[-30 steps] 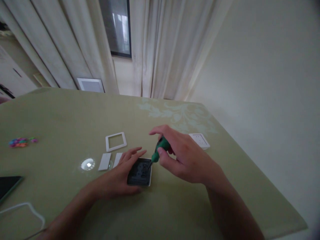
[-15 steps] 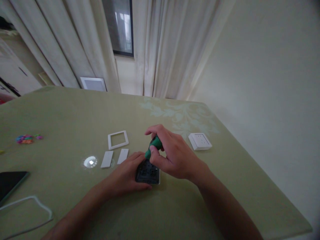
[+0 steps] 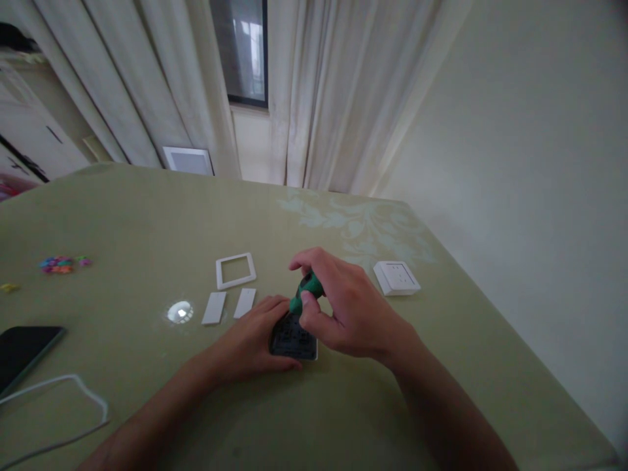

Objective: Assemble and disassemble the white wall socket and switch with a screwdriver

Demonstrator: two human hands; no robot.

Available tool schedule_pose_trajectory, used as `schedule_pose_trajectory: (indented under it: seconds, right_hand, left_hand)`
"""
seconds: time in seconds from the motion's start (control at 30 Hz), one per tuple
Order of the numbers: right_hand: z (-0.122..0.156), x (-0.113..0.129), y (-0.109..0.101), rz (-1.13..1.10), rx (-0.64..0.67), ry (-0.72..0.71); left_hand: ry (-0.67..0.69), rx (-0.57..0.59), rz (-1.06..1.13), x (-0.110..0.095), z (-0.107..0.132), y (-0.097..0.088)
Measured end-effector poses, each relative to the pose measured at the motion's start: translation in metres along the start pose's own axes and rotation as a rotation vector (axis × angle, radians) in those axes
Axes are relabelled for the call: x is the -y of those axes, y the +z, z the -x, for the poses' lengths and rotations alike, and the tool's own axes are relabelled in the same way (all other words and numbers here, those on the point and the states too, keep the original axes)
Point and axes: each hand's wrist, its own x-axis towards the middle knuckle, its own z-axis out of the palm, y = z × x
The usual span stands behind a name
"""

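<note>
My left hand (image 3: 262, 337) grips the left side of a dark switch module (image 3: 293, 340) with a white edge, thumb at its near side and fingers at the far side. My right hand (image 3: 346, 304) is closed round the green handle of a screwdriver (image 3: 309, 286), tilted with its lower end over the far part of the module. The screwdriver's tip is hidden. Beyond my left hand lie a white frame (image 3: 218, 275) and two white rectangular plates, the left plate (image 3: 214, 308) and the right plate (image 3: 244, 303), flat on the table.
A white wall socket (image 3: 397, 278) sits at the right of the green-covered table (image 3: 161, 216). At the left are small colourful pieces (image 3: 61, 264), a dark flat device (image 3: 29, 353) and a white cable (image 3: 93, 396). A wall borders the right side, curtains the far side.
The view has shifted slightly, so everything appears a little further right. My right hand has turned a little with the screwdriver; my left hand keeps its hold on the module.
</note>
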Motion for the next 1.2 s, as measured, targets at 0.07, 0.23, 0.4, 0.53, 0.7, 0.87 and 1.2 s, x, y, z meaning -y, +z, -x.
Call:
schedule_pose_trajectory:
  seconds: [0.07,0.23,0.4,0.53,0.7,0.87,1.2]
  right_hand:
    - [0.000,0.002,0.004,0.158,-0.035,0.035]
    - [-0.002,0.005,0.009,0.148,-0.030,-0.088]
    - [-0.003,0.006,0.002,0.023,0.022,-0.158]
    - [-0.003,0.004,-0.002,0.133,0.019,-0.049]
    - [-0.003,0.003,-0.007,-0.061,0.116,-0.158]
    - [-0.002,0.004,-0.006,0.139,0.045,0.082]
    - [0.000,0.006,-0.014,0.172,0.083,0.065]
  left_hand:
    - [-0.011,0.001,-0.002,-0.001,0.000,0.000]
    - [-0.003,0.007,-0.009,-0.002,0.001,0.004]
    - [0.023,0.007,0.028,-0.002,0.001,0.009]
    - [-0.008,0.015,0.048,-0.006,0.001,0.012]
    - [-0.005,0.062,0.088,-0.010,-0.001,0.013]
    - [0.001,0.039,0.052,-0.011,-0.002,0.015]
    - [0.013,0.029,0.047,-0.013,-0.003,0.019]
